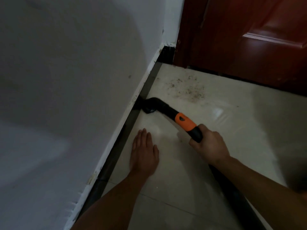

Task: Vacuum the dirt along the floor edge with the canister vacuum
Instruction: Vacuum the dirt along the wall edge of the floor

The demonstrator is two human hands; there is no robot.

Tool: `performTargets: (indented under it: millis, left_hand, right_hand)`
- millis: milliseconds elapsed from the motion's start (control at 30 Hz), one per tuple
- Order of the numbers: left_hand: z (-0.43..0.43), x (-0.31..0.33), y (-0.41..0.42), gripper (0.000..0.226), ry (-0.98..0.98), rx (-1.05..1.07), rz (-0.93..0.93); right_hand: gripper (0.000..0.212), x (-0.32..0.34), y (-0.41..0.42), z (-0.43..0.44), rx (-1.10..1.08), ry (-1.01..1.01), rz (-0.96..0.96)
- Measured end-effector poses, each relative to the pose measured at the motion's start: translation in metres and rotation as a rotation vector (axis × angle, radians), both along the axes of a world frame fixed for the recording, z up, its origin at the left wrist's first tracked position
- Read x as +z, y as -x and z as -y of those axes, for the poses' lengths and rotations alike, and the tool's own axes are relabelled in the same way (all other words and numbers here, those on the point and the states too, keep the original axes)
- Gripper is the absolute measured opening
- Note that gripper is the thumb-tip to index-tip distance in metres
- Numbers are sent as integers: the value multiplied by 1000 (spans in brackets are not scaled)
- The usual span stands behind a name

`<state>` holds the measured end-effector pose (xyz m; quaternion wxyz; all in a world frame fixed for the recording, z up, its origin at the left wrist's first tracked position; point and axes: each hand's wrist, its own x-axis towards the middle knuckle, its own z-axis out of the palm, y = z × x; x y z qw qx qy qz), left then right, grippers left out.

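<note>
Left hand [144,155]: lying flat on the pale floor tile [240,123], fingers straight and together, holding nothing, just beside the dark skirting strip [114,156]. Right hand [210,146]: curling tightly round the black vacuum wand [196,132], just behind its orange collar [185,122]; black hose [235,196] trailing back under the forearm. Brush nozzle [148,106]: pressing against the floor edge where tile is meeting the white wall [74,80]. Dirt [187,87]: lying scattered on the tile beyond the nozzle, near the corner. Red-brown door [249,39]: standing farthest back.
</note>
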<state>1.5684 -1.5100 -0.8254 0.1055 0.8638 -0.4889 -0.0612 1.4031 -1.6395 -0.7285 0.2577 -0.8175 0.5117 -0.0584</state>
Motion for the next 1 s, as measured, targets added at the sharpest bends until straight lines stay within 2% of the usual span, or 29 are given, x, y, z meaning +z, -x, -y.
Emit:
performTargets:
  millis: [100,233,400,567,700,833,933,1000]
  left_hand:
    - [1,-1,0,61,14,6,0]
    - [2,-1,2,63,37,8,-11]
    - [2,-2,3,61,46,12,6]
    - [2,1,5,59,68,11,-7]
    - [4,0,4,59,67,12,-2]
    - [3,-1,4,59,47,14,0]
    - [4,-1,5,59,43,10,8]
    - [4,-1,4,60,32,14,15]
  right_hand:
    - [26,1,48,2,-77,29,-53]
    - [29,6,116,11,-282,72,-104]
    - [27,8,123,37,-466,39,-68]
    - [26,0,87,46,-378,56,-33]
    - [29,-3,69,53,-390,84,-17]
    - [26,-8,54,49,-244,58,-37]
    - [28,-4,42,60,-305,97,-38]
    - [29,-5,30,62,-265,104,-40]
